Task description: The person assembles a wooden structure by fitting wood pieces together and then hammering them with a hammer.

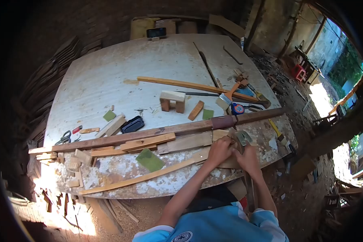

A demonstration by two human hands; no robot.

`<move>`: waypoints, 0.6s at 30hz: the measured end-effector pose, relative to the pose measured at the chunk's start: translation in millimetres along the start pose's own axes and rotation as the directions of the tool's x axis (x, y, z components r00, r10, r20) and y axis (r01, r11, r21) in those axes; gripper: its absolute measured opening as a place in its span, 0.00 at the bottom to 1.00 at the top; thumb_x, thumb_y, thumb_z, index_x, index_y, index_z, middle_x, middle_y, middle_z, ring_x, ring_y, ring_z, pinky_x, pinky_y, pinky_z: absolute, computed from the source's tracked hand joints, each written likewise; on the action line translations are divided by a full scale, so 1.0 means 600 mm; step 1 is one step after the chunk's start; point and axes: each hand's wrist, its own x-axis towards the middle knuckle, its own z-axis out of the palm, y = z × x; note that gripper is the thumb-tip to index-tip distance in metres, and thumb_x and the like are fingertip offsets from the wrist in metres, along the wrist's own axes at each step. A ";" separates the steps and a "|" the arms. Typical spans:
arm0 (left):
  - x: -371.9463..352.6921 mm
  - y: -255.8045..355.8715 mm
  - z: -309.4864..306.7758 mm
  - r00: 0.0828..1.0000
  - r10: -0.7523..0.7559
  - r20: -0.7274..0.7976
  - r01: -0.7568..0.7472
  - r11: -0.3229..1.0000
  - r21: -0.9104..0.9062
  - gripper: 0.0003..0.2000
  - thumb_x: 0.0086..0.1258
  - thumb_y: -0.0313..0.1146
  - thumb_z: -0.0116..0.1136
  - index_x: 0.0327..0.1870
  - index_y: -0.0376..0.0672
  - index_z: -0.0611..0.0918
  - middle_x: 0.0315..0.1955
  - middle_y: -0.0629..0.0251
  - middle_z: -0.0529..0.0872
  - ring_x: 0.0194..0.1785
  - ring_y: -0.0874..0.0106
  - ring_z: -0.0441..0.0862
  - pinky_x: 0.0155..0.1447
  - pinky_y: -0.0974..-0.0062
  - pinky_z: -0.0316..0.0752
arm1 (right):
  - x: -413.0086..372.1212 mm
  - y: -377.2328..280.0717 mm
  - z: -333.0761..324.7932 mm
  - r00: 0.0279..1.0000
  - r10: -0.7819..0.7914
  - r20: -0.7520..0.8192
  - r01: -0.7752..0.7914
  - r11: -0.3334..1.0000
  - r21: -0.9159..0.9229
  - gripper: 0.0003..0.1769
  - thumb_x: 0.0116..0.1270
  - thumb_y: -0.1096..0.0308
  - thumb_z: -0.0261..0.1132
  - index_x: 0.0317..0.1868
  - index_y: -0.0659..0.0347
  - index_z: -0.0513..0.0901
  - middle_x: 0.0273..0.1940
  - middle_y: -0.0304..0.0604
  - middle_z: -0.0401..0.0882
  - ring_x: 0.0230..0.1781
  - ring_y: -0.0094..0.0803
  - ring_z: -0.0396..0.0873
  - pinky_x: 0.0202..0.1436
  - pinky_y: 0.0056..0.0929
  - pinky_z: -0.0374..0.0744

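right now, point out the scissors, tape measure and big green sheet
scissors (63, 138) head view, on their middle
tape measure (238, 108) head view, middle of its round case
big green sheet (150, 160) head view, centre of the sheet

Rough wooden strip (141, 177), matt chipped white-painted table (109, 76)

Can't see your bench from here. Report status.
Left hand gripping pale flat wooden piece at worn white bench edge. Right hand alongside, grip unclear. Grey-green sandpaper scrap just beyond them. Long pale wooden strip close by left.
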 end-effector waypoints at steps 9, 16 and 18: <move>0.010 -0.006 0.002 1.000 -0.025 0.013 0.026 1.000 -0.008 0.10 0.52 0.30 0.60 0.35 0.37 0.81 0.36 0.53 0.83 0.42 0.53 0.80 0.46 0.59 0.75 | 0.050 0.037 0.030 0.992 -0.028 -0.122 0.037 0.997 0.069 0.17 0.50 0.71 0.68 0.40 0.72 0.78 0.27 0.56 0.80 0.30 0.51 0.80 0.37 0.40 0.77; 0.006 -0.015 -0.001 0.999 -0.026 0.031 0.027 0.999 -0.030 0.11 0.55 0.29 0.56 0.38 0.38 0.81 0.38 0.52 0.83 0.45 0.53 0.80 0.49 0.59 0.74 | 0.068 0.091 0.070 0.990 -0.029 -0.140 0.041 0.995 0.085 0.15 0.48 0.75 0.68 0.38 0.71 0.79 0.32 0.58 0.81 0.34 0.52 0.81 0.39 0.41 0.77; 0.007 -0.010 -0.007 0.997 -0.051 0.057 0.052 0.999 -0.011 0.12 0.56 0.29 0.56 0.41 0.37 0.79 0.39 0.49 0.82 0.46 0.51 0.79 0.51 0.57 0.73 | 0.063 0.059 0.061 0.988 -0.008 -0.155 0.043 0.974 0.221 0.13 0.50 0.74 0.67 0.38 0.71 0.80 0.34 0.60 0.80 0.37 0.55 0.80 0.39 0.42 0.76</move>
